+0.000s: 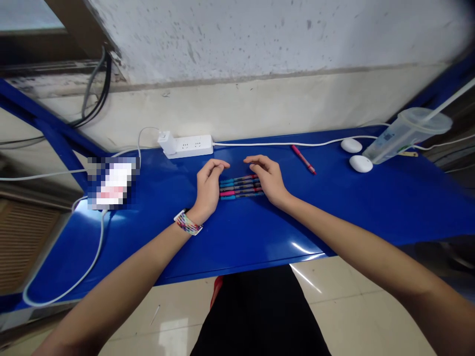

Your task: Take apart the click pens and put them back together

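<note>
Pens [239, 187] lie side by side on the blue table [237, 237], well back from its front edge, flanked by the left hand [208, 187] and right hand [272, 183], both curved open; the table extends rightward past a red pen [303, 159].

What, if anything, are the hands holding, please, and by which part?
Nothing looks lifted: the left hand and right hand bracket the row of pens at its two ends; whether they press cannot be told.
</note>
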Motion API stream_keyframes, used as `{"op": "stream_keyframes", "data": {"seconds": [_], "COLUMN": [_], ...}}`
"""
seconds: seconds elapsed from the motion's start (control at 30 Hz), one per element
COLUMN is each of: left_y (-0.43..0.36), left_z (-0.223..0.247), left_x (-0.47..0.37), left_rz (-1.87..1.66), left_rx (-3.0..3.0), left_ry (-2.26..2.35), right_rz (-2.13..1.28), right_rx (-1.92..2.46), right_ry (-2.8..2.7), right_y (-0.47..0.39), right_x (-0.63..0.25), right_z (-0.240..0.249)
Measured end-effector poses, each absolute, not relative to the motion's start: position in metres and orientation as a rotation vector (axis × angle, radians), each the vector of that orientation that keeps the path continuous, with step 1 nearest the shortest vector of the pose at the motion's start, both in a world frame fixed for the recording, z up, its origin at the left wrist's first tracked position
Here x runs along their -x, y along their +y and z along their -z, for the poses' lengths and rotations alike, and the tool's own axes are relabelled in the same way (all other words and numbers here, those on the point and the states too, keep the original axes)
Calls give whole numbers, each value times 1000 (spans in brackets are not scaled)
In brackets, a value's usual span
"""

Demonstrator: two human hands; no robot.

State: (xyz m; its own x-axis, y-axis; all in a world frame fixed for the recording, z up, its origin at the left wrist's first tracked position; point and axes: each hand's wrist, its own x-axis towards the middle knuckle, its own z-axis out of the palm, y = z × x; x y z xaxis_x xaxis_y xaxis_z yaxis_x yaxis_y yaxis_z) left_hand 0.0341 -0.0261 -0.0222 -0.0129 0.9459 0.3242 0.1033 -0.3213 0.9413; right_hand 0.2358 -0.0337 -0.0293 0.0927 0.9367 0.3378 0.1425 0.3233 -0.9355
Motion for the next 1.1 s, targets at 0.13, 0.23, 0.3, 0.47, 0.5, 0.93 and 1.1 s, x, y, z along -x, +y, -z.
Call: {"op": "stream_keyframes", "data": {"seconds": [0.13, 0.23, 0.3, 0.47, 0.5, 0.93, 1.1], "left_y": [-26, -27, -27, -26, -26, -26, -27], "left_z": [22, 22, 21, 20, 20, 24, 22], "left_x": [-37, -39, -39, -38, -38, -35, -33], "left_rz": [-1444, -1451, -1452, -1435, -1431, -1396, -1406], "left_rx": [-1354, -1264, -1244, -1244, -1246, -1339, -1386], "left_ry": [1046, 1003, 994, 993, 992, 975, 958], "right_rz": [-803, -794, -798, -755, -748, -692, -578], "right_rx": [1063, 1066, 1085, 1128, 1130, 1128, 1024], "right_ry": [-1370, -1377, -1390, -1492, -1509, -1672, -1858], "right_y": [-33, -32, -32, -35, -35, -40, -42], "right_x": [-236, -236, -236, -236, -236, -237, -244], "right_z": [30, 31, 31, 30, 29, 25, 19]}}
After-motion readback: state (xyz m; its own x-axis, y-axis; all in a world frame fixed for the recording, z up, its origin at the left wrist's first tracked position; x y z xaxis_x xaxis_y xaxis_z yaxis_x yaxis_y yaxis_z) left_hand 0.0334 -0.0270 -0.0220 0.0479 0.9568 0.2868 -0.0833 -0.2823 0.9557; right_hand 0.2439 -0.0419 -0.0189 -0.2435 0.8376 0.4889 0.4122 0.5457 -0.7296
